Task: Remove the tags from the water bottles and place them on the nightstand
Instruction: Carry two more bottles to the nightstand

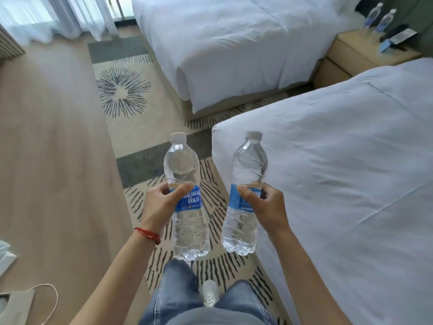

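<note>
My left hand (pixel 161 205) grips a clear water bottle (pixel 185 184) by its blue label, upright above the patterned carpet. My right hand (pixel 264 207) grips a second water bottle (pixel 246 191) the same way, beside the near bed's corner. Both bottles have white caps and no tag shows on their necks. The wooden nightstand (pixel 351 55) stands far off at the top right between the two beds. Two more water bottles (pixel 380 19) stand on it.
A near bed (pixel 339 172) with white bedding fills the right side; a far bed (pixel 234 43) lies ahead. A dark phone and a blue card (pixel 396 38) sit on the nightstand. A paper bag (pixel 23 301) lies at the lower left on the wooden floor. Curtains hang at the top left.
</note>
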`<state>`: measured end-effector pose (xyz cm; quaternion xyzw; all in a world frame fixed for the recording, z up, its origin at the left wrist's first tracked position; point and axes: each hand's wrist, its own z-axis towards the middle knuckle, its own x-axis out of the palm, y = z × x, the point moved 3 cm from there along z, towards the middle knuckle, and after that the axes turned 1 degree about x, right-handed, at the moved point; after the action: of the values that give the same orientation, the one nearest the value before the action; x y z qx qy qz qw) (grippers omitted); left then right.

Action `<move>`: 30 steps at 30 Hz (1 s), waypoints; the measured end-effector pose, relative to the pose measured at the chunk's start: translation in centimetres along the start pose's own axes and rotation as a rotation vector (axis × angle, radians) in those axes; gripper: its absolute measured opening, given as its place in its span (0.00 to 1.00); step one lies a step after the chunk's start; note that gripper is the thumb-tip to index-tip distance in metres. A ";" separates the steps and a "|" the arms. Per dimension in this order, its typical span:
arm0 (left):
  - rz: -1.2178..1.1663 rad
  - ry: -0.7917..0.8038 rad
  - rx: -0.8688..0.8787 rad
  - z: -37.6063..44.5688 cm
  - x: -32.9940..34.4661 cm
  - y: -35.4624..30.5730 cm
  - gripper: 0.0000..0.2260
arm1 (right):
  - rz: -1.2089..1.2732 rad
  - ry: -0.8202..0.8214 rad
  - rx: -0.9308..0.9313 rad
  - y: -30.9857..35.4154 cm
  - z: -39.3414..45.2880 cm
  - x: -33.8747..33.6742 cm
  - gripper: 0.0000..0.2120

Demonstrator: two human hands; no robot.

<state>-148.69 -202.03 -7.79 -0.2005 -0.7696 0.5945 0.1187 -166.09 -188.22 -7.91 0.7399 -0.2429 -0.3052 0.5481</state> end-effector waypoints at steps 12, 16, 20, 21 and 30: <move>0.002 0.046 -0.018 24.6 -6.1 -5.4 0.03 | 0.035 -0.089 0.036 5.5 20.0 13.4 0.12; 0.011 0.079 -0.021 31.6 -8.2 -7.6 0.04 | 0.029 -0.088 0.041 7.7 25.5 17.3 0.12; 0.000 0.094 -0.022 37.8 -9.1 -9.0 0.04 | 0.036 -0.101 0.048 9.3 30.6 19.8 0.10; 0.004 0.098 -0.019 39.4 -9.2 -9.3 0.04 | 0.046 -0.098 0.049 9.6 32.0 20.4 0.09; 0.050 0.138 -0.008 55.5 -7.2 -13.4 0.08 | 0.079 -0.132 -0.013 13.5 47.1 24.0 0.05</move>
<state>-167.86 -256.31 -9.16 -0.2607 -0.7567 0.5788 0.1560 -183.59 -239.90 -9.47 0.7042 -0.3056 -0.3330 0.5475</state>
